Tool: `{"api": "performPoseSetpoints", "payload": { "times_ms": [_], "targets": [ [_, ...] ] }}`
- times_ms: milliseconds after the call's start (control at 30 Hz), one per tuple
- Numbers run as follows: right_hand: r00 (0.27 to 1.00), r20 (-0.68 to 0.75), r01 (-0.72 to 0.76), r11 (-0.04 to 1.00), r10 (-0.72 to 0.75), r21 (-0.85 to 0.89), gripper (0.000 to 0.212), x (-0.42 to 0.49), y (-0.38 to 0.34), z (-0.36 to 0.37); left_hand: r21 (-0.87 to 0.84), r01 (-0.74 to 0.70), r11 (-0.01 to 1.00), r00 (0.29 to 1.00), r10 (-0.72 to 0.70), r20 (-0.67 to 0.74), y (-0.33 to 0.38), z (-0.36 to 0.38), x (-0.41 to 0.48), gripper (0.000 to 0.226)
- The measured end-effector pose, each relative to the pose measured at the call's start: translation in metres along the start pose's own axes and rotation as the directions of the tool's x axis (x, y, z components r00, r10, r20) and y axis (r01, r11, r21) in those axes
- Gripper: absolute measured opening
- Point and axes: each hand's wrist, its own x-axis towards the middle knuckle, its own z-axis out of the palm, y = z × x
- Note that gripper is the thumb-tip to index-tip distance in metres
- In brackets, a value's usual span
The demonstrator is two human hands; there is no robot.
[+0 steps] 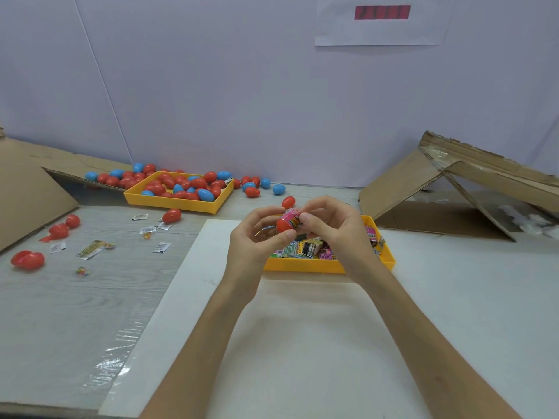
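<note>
- My left hand (254, 237) has its fingers and thumb curled round the red egg shell (283, 225), holding it in the air just above the near yellow tray (302, 265).
- My right hand (329, 228) pinches the pink packet (292, 215) with thumb and forefinger; the packet sticks out of the top of the shell.
- Risk: the packet looks bulky for the opening. If I push it in at a slant, it could crumple or spring back out.
- Risk: the shell is smooth and round, and my left fingers hold only its lower curve. A hard push from the right could squirt it out of my grip.
- If it slips, it would likely drop into the tray of packets below, or bounce onto the white board (302, 328) and roll.
- I cannot tell whether the shell's other half is attached; my fingers hide that side.
- Edges: the tray's front rim lies just under my wrists, so lowering my hands would meet it first.
- A loose red egg (288, 202) lies just behind my hands, near enough to knock if I reach forward.
- The open cardboard box (423, 192) hems in the right; the far tray (169, 202) of red and blue eggs sits well off to the left.
- Most open room is toward me, over the bare white board.
</note>
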Motion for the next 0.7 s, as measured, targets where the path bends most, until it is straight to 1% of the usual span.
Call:
{"api": "performPoseSetpoints", "payload": {
  "times_ms": [200,367,500,700],
  "targets": [
    [0.998,0.029,-0.063,0.998,0.063,-0.016,0.009,0.0017,-0.0002,0.0002,0.029,-0.004,1.000,1.000,0.005,-0.018,-0.0010,-0.0003,0.0007,0.034],
    [0.991,0.039,-0.128,0.991,0.127,0.037,0.006,0.0026,0.0011,0.0004,0.053,-0.013,0.999,1.000,0.013,-0.008,-0.0004,0.0003,0.0007,0.037],
    [0.992,0.027,-0.123,0.992,0.122,0.034,0.006,0.0026,0.0015,0.0022,0.067,-0.032,0.997,0.999,0.033,-0.011,0.0004,0.0012,0.0001,0.042],
    [0.994,0.015,-0.108,0.993,0.108,0.037,0.012,0.0020,0.0034,0.0058,0.075,-0.058,0.995,0.998,0.060,-0.022,0.0004,0.0011,0.0000,0.031]
  ]
}}
